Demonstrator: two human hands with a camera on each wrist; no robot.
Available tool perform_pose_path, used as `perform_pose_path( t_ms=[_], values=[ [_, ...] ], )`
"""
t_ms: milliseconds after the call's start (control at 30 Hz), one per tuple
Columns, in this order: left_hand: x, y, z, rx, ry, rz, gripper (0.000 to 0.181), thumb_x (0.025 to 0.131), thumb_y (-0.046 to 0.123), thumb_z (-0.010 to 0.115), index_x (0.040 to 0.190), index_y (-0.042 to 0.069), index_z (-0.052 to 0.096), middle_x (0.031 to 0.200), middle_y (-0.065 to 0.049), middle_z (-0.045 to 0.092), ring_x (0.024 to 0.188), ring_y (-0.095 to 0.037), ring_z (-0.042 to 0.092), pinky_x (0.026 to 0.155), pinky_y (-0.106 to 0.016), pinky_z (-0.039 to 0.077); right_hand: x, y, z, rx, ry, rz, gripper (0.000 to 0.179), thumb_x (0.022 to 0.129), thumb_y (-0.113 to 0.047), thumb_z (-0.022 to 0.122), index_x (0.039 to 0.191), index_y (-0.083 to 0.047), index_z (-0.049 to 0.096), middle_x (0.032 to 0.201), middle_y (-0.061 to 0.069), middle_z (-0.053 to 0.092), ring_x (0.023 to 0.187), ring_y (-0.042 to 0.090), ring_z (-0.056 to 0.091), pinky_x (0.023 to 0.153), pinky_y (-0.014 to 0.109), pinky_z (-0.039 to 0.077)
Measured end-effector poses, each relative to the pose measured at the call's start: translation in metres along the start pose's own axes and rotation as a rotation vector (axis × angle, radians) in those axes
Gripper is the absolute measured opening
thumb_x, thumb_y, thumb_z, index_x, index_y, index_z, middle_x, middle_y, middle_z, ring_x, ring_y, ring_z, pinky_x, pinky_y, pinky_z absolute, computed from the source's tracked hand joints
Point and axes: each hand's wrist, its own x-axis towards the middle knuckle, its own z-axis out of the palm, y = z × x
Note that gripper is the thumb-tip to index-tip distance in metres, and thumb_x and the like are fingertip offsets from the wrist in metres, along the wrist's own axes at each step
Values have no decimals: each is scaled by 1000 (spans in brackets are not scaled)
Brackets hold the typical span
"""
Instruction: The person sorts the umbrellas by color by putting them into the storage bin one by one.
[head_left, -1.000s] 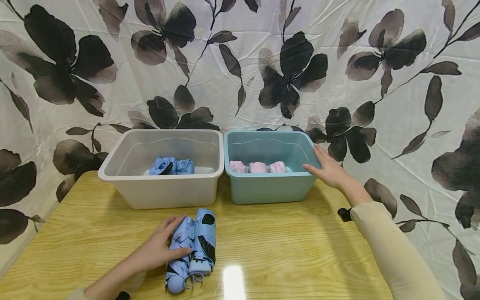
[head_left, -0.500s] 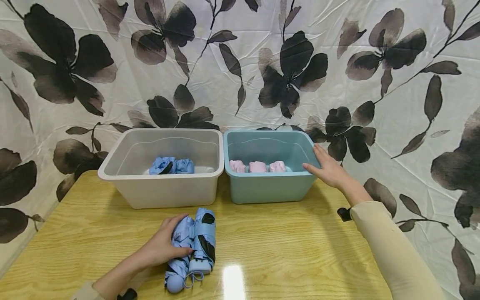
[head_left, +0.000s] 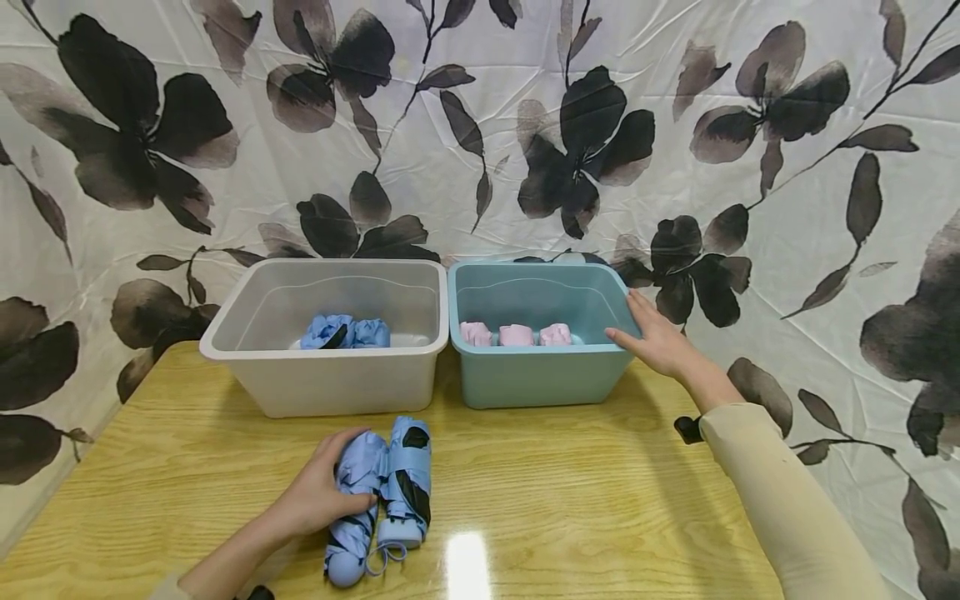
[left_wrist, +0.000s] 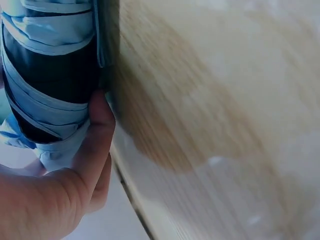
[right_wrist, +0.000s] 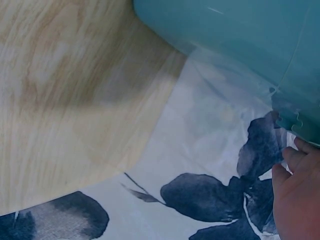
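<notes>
Two folded blue umbrellas lie side by side on the table. My left hand (head_left: 318, 492) grips the left umbrella (head_left: 362, 471), thumb on its right side and fingers around its far left side. In the left wrist view, the hand (left_wrist: 65, 195) curls about the blue and black fabric of this umbrella (left_wrist: 50, 75). Beside it lies the right umbrella (head_left: 408, 479), strapped, with a cord loop at its handle. My right hand (head_left: 656, 337) rests on the right rim of the teal bin (head_left: 540, 379), fingers fairly straight; the right wrist view shows its fingertips by the bin wall (right_wrist: 235, 35).
A light grey bin (head_left: 330, 383) stands left of the teal one, holding two blue rolled bundles (head_left: 345, 332). Inside the teal bin are three pink bundles (head_left: 516, 335). Behind hangs a floral cloth (head_left: 480, 125). The wooden table (head_left: 562, 500) extends toward me.
My left hand has closed further around the left umbrella and shifted it slightly left, opening a small gap from the right one. My right hand stays on the teal bin's rim.
</notes>
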Motion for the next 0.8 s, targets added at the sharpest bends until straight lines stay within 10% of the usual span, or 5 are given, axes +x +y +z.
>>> perform_pose_path(
  t_ms=[800],
  values=[
    [-13, 44, -46, -106, 207, 123, 99, 82, 13, 89, 163, 15, 31, 157, -24, 33, 121, -49, 53, 82, -40, 54, 0, 0, 0, 9, 1, 1, 94, 105, -59, 48, 166, -2, 3, 174, 18, -2, 159, 45, 3, 123, 69, 11]
  ],
)
